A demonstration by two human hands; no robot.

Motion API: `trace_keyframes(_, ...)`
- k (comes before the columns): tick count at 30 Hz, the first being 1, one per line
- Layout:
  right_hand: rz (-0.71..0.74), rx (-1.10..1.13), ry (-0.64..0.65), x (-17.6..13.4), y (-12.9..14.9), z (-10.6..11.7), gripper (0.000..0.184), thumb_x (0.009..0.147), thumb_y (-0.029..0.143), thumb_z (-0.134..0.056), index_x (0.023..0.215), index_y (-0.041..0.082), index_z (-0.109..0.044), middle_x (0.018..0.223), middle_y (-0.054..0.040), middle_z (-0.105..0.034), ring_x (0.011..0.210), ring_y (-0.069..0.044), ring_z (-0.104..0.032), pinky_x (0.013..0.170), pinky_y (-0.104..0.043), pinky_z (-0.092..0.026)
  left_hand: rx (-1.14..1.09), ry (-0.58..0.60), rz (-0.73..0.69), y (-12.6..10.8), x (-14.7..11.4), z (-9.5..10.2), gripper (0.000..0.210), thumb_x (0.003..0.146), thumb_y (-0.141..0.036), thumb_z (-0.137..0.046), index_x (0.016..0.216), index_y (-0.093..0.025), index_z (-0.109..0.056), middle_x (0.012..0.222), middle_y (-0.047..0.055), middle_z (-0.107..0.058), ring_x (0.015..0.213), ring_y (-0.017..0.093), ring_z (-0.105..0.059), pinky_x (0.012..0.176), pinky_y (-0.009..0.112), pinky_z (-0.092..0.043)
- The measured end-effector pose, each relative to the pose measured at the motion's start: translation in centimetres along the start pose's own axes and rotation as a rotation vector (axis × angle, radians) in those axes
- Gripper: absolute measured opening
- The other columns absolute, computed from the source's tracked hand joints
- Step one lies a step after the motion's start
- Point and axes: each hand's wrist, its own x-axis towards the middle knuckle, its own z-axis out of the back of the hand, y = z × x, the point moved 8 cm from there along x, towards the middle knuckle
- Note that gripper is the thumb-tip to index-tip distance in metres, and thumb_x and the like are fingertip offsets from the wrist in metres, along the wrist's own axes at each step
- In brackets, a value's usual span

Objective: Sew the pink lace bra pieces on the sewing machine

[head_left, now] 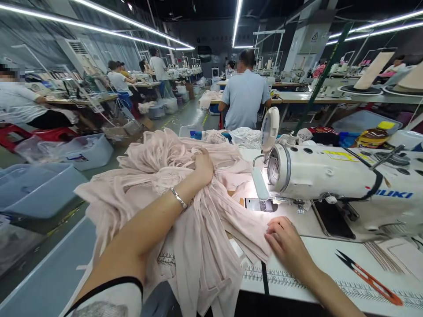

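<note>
A large heap of pale pink garments (165, 176) with gathered ruffles and long straps covers the left of the sewing table and hangs over its front edge. My left hand (203, 166) reaches across the heap, its fingers curled into the bunched cloth and partly hidden by it. Near the sewing machine (317, 169), my right hand (284, 237) pinches the edge of a flat pink panel (249, 229) that runs out from the heap. The needle area and metal plate (261, 205) lie just beyond that hand, lit by a lamp.
Orange-handled thread snips (370, 277) and a dark phone (333, 219) lie on the right. A ruler strip (287, 279) runs along the table's front. Blue plastic bins (39, 189) stand at left. A person in a light blue shirt (245, 99) sits ahead; other people work farther off.
</note>
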Motion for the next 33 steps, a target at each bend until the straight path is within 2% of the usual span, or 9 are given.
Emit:
trace_keyframes(5,0.001,0.037,0.064,0.7,1.0,-0.8,0.011,0.099,0.027,-0.051,0.107,0.025,-0.058,0.103,-0.0079,-0.069,0.093,-0.026,-0.064,0.077,-0.043,-0.055,-0.007,0.019,0.117,2.7,-0.3,-0.3,0.050,0.097,-0.007,-0.034,0.142,-0.002,-0.055,0.157,0.033,-0.036,0.121,0.038,-0.058,0.083,0.041,-0.048)
trace_keyframes(9,0.169,-0.026,0.067,1.0,3.8,-1.2,0.049,0.095,0.026,-0.057,0.142,0.023,-0.045,0.141,-0.0138,-0.060,0.126,-0.030,-0.057,0.098,-0.050,-0.053,-0.027,-0.004,0.126,1.5,0.3,-0.3,0.055,0.094,-0.003,-0.029,0.144,0.005,-0.050,0.160,0.034,-0.030,0.123,0.039,-0.055,0.081,0.039,-0.046)
trace_keyframes(13,0.268,-0.166,0.166,0.2,4.8,-2.6,0.037,0.094,0.022,-0.059,0.131,0.022,-0.057,0.139,-0.0119,-0.063,0.128,-0.031,-0.058,0.103,-0.053,-0.051,-0.039,-0.026,0.098,-1.9,1.6,-0.2,0.053,0.095,-0.006,-0.034,0.144,0.004,-0.052,0.161,0.032,-0.029,0.127,0.040,-0.054,0.081,0.037,-0.046)
trace_keyframes(19,0.224,-0.229,0.084,-0.5,2.4,-1.2,0.030,0.094,0.021,-0.055,0.123,0.022,-0.061,0.130,-0.0116,-0.069,0.119,-0.030,-0.065,0.096,-0.053,-0.054,-0.061,-0.076,-0.039,-5.4,2.6,2.8,0.050,0.094,-0.021,-0.054,0.141,-0.007,-0.059,0.155,0.032,-0.042,0.122,0.041,-0.059,0.084,0.044,-0.048)
trace_keyframes(22,0.184,-0.178,0.077,-0.4,1.6,-0.5,0.025,0.096,0.024,-0.054,0.119,0.025,-0.062,0.126,-0.0097,-0.071,0.116,-0.030,-0.066,0.093,-0.053,-0.055,-0.066,-0.163,-0.137,-5.5,-0.5,5.4,0.045,0.095,-0.017,-0.050,0.137,-0.006,-0.061,0.151,0.029,-0.048,0.123,0.038,-0.058,0.094,0.047,-0.045)
trace_keyframes(25,0.101,-0.126,0.033,0.3,0.9,-0.1,0.019,0.098,0.026,-0.050,0.113,0.026,-0.062,0.118,-0.0089,-0.073,0.110,-0.029,-0.068,0.089,-0.050,-0.056,-0.030,-0.337,-0.367,-6.7,-7.0,6.2,0.040,0.096,-0.006,-0.040,0.127,-0.003,-0.065,0.134,0.026,-0.061,0.127,0.035,-0.054,0.100,0.047,-0.041)
trace_keyframes(28,0.061,-0.125,-0.043,1.4,0.7,-0.4,0.028,0.095,0.027,-0.054,0.123,0.023,-0.058,0.123,-0.0129,-0.069,0.112,-0.031,-0.065,0.085,-0.047,-0.056,0.003,-0.344,-0.752,-9.7,-14.6,2.2,0.032,0.096,-0.008,-0.043,0.112,-0.007,-0.070,0.122,0.021,-0.068,0.117,0.031,-0.060,0.097,0.043,-0.044)
trace_keyframes(30,0.043,-0.155,-0.035,2.0,0.9,-1.0,0.034,0.090,0.023,-0.059,0.124,0.021,-0.058,0.113,-0.0133,-0.070,0.103,-0.032,-0.065,0.080,-0.046,-0.056,0.003,-0.357,-0.849,-11.0,-17.7,-1.0,0.034,0.099,-0.017,-0.047,0.126,-0.004,-0.064,0.129,0.021,-0.065,0.120,0.030,-0.058,0.102,0.043,-0.042)
trace_keyframes(33,-0.004,-0.206,0.043,2.3,1.2,-1.8,0.012,0.085,0.017,-0.062,0.095,0.022,-0.063,0.083,-0.0070,-0.066,0.082,-0.029,-0.061,0.071,-0.045,-0.053,-0.059,-0.350,-0.909,-12.3,-19.3,-4.1,0.031,0.101,-0.022,-0.048,0.123,-0.005,-0.062,0.115,0.017,-0.069,0.110,0.027,-0.062,0.102,0.042,-0.043)
